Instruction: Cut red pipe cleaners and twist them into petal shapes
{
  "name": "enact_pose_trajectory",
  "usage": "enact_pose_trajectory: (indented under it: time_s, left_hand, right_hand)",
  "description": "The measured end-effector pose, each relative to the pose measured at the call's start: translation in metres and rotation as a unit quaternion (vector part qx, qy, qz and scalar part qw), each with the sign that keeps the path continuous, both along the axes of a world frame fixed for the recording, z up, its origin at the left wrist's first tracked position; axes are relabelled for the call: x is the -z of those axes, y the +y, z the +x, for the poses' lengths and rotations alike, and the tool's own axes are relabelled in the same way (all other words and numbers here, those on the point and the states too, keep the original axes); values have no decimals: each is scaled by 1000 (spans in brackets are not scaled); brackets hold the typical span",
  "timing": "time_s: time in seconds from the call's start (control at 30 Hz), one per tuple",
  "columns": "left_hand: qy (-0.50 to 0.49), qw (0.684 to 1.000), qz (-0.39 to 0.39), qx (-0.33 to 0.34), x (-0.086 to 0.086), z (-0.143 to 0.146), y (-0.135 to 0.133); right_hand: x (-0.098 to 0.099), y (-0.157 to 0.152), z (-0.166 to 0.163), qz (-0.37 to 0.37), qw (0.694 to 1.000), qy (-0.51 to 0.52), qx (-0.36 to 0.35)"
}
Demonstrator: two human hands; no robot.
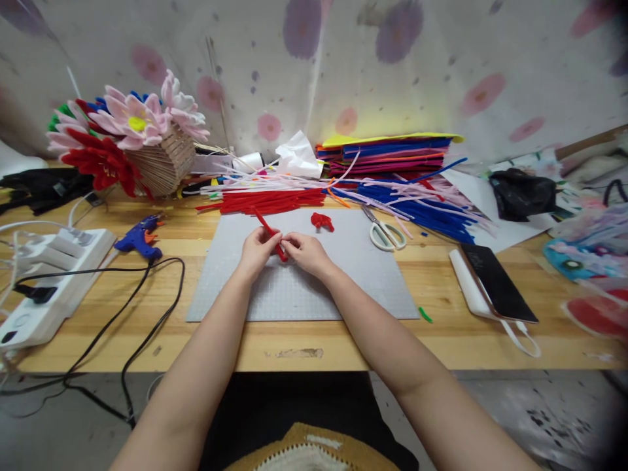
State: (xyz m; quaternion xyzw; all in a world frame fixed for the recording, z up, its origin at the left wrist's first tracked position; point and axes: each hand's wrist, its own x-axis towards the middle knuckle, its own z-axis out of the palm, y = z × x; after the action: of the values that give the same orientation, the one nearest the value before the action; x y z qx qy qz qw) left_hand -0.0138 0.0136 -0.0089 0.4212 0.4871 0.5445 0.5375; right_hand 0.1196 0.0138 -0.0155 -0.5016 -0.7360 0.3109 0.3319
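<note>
Between my two hands is a red pipe cleaner (pixel 263 222), one end pointing up and left, the other showing below the fingertips. My left hand (pixel 257 250) is closed, pinching it from the left. From the right, my right hand (pixel 305 251) pinches it with thumb and finger close to the left thumb. Both hands are just above the grey cutting mat (pixel 314 294). A small bundle of bent red pipe cleaner (pixel 322 222) lies on the mat behind the right hand. Scissors with pale handles (pixel 386 235) rest at the mat's right edge.
Red pipe cleaners (pixel 275 201) and blue ones (pixel 432 212) lie along the back. A basket of fuzzy flowers (pixel 164 160) stands back left. A blue glue gun (pixel 140 237), power strip (pixel 53 288) and looping black cables are left. A phone (pixel 498 281) lies right.
</note>
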Motion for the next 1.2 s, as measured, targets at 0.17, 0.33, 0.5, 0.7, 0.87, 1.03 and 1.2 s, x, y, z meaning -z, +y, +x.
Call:
enact_pose_trajectory:
  time_s: [0.17,0.33,0.5,0.7,0.87,1.03,1.2]
  left_hand:
    - [20,1000,-8,-16,4,-1,1]
    - [28,999,-16,2,-1,-3,-1]
    - [12,1000,-16,-3,-5,-6,-2]
    - [-12,995,-25,-94,-4,-2,-2]
    - [-2,994,17,-109,-1,1,0]
    - [-39,997,-24,-63,-1,4,0]
    - [-57,995,-69,-48,-4,8,-3]
  right_hand:
    - [0,0,-1,24,999,-23,36]
    - [1,1,1,32,997,-13,74]
    - [1,1,1,17,998,-1,68]
    - [1,-3,-3,0,1000,2,-10]
    - [8,-2,-11,-122,981,133,-67]
    - [10,3,-13,-166,959,228,-32]
    - [0,0,-12,-221,937,270,-28]
